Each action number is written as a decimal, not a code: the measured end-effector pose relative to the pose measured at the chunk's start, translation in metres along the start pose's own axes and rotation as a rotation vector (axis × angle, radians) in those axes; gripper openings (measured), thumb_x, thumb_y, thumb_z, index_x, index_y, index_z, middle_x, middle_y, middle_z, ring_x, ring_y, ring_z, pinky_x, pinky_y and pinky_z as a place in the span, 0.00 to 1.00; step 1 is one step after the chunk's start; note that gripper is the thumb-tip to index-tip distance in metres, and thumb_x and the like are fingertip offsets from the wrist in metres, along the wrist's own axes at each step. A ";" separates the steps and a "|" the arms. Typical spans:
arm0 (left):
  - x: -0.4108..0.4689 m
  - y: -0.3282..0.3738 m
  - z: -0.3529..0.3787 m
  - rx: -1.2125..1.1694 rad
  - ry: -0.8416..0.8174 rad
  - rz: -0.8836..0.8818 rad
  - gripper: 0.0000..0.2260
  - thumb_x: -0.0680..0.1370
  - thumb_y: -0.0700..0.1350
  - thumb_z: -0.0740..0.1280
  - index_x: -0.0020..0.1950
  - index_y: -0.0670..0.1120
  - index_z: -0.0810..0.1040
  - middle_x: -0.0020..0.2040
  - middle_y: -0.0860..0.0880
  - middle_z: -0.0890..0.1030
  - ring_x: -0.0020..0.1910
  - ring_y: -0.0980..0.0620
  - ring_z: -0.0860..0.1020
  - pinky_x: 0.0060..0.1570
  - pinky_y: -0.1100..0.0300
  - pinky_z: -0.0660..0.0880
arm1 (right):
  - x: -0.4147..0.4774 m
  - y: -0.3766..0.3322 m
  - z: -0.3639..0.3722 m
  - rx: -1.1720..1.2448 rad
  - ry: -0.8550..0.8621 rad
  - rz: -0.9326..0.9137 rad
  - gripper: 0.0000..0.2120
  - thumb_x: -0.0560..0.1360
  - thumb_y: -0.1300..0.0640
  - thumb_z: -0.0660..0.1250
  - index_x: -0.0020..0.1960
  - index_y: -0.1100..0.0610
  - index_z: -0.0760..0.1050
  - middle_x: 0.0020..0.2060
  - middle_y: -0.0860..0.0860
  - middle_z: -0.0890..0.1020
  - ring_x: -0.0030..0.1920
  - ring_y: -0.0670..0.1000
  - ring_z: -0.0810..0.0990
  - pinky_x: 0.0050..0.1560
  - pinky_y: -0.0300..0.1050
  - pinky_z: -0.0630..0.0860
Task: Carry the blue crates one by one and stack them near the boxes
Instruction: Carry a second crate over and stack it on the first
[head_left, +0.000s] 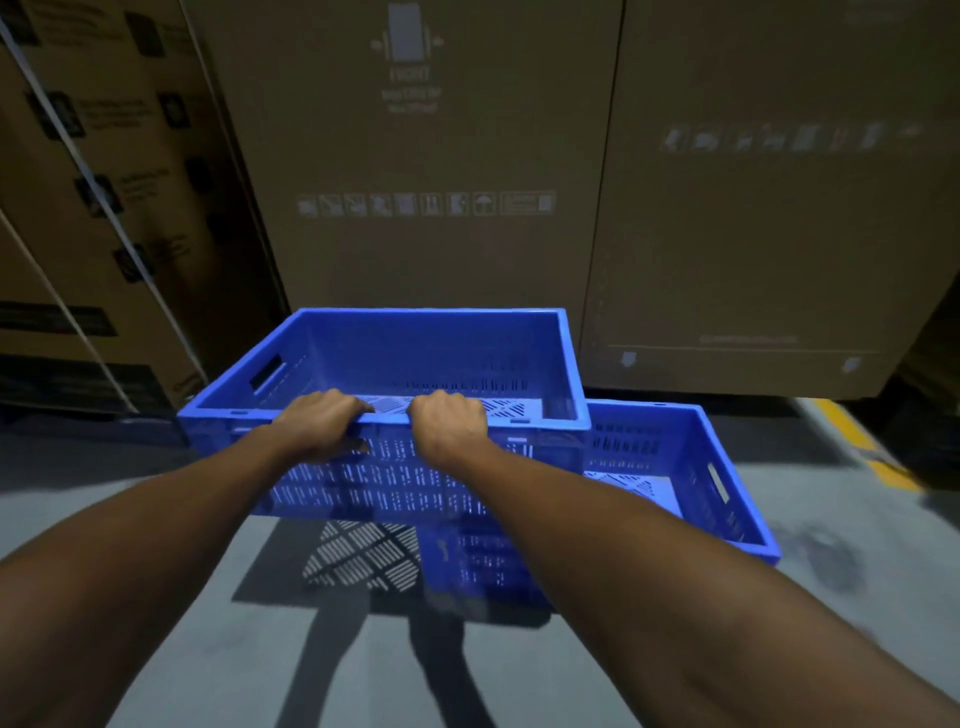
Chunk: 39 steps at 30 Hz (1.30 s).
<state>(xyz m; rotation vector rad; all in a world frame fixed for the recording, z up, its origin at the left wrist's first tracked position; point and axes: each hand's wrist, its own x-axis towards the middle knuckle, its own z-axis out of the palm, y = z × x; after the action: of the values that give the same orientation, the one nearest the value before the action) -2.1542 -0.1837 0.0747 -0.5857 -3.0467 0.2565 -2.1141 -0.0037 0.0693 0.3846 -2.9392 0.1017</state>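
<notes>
I hold a blue slotted crate (415, 353) off the floor by its near rim. My left hand (319, 423) and my right hand (451, 423) grip that rim side by side, fingers curled over the edge. The crate casts a patterned shadow on the floor below it. A second blue crate (691, 467) rests on the floor to the right and slightly lower, partly hidden behind the held one and my right forearm. Tall brown cardboard boxes (441, 156) stand directly behind both crates.
More cardboard boxes with white straps (93, 208) are stacked at the left. Another large box (769, 208) fills the right background. A yellow floor line (872, 447) runs at the far right on the grey concrete floor (208, 649).
</notes>
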 end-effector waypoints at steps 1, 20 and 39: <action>0.003 0.001 0.000 0.003 0.004 0.004 0.10 0.74 0.54 0.71 0.53 0.53 0.77 0.50 0.51 0.80 0.52 0.47 0.78 0.43 0.55 0.70 | 0.002 0.002 0.001 0.003 0.007 0.001 0.14 0.77 0.61 0.63 0.62 0.55 0.75 0.56 0.56 0.80 0.56 0.60 0.79 0.45 0.50 0.68; 0.042 0.049 -0.009 0.043 -0.093 0.089 0.14 0.72 0.57 0.72 0.50 0.50 0.79 0.51 0.49 0.81 0.52 0.47 0.78 0.46 0.55 0.74 | -0.011 0.061 -0.009 0.040 -0.120 0.102 0.05 0.75 0.61 0.65 0.50 0.57 0.73 0.48 0.56 0.81 0.49 0.58 0.80 0.43 0.50 0.72; 0.064 0.190 -0.027 -0.031 -0.046 0.221 0.11 0.72 0.54 0.72 0.47 0.50 0.77 0.51 0.45 0.81 0.52 0.43 0.79 0.47 0.53 0.73 | -0.072 0.188 -0.018 -0.031 -0.177 0.298 0.17 0.71 0.48 0.73 0.55 0.54 0.75 0.50 0.53 0.81 0.51 0.58 0.80 0.50 0.51 0.76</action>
<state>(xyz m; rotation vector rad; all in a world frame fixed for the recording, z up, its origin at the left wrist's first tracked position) -2.1422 0.0186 0.0690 -0.9334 -3.0330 0.2315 -2.0916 0.1975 0.0657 -0.0555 -3.1480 0.0627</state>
